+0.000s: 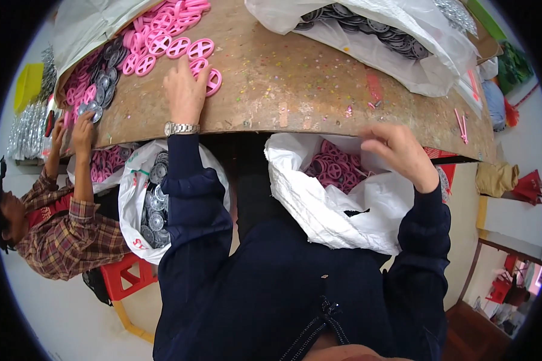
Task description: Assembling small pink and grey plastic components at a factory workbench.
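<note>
My left hand (185, 95), a watch at its wrist, reaches over the table among pink spoked plastic wheels. Its thumb and fingers straddle one pink wheel (197, 64), and another wheel (214, 83) lies against the thumb; the fingertips are partly hidden. More pink wheels (161, 45) are heaped just beyond. Over on the right, my right hand (397, 150) hovers above the rim of a white woven bag (307, 210), its fingers loosely bent and apart with nothing seen in them. Inside that bag lies a pile of pink wheels (337, 171).
Dark grey discs (105, 84) mix with the pink heap, and others fill a white bag (126, 204) below. A second white sack (367, 66) with grey discs lies at the table's far right. On the left, a person (72, 234) handles discs beside a red stool (126, 278).
</note>
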The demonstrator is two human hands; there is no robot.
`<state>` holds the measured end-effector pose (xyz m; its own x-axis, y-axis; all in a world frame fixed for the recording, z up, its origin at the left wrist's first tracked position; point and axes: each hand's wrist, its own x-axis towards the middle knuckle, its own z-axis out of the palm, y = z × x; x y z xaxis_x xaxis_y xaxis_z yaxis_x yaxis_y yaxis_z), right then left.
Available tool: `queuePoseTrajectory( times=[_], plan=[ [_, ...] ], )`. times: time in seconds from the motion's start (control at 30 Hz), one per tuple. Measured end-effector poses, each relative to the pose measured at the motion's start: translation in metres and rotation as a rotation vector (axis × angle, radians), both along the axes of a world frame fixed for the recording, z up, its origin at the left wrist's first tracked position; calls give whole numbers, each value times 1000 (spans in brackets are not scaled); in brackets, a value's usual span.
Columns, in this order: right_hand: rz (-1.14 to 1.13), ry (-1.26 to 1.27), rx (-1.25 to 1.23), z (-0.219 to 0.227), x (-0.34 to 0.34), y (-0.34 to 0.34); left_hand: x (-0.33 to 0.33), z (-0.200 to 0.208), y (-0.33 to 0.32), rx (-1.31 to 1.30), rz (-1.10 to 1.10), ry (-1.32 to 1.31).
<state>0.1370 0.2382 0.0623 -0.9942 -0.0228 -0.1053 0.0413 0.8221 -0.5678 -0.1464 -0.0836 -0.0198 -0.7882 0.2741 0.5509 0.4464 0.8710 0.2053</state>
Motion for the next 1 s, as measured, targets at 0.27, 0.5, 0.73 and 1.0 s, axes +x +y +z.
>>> queuePoseTrajectory(
  times=[0.27, 0.5, 0.73, 1.0],
  plan=[
    [-154, 205, -176, -7, -64, 18, 34, 0, 40, 251, -261, -125],
    [-240, 414, -117, -33, -144, 39, 78, 3, 90, 436, -475, -168],
    [-345, 478, -313, -52, -231, 57, 93, 5, 99, 1089, -679, -608],
    [-346, 634, 500, -77, -287, 63, 92, 8, 97, 1351, -755, -699]
  ],
)
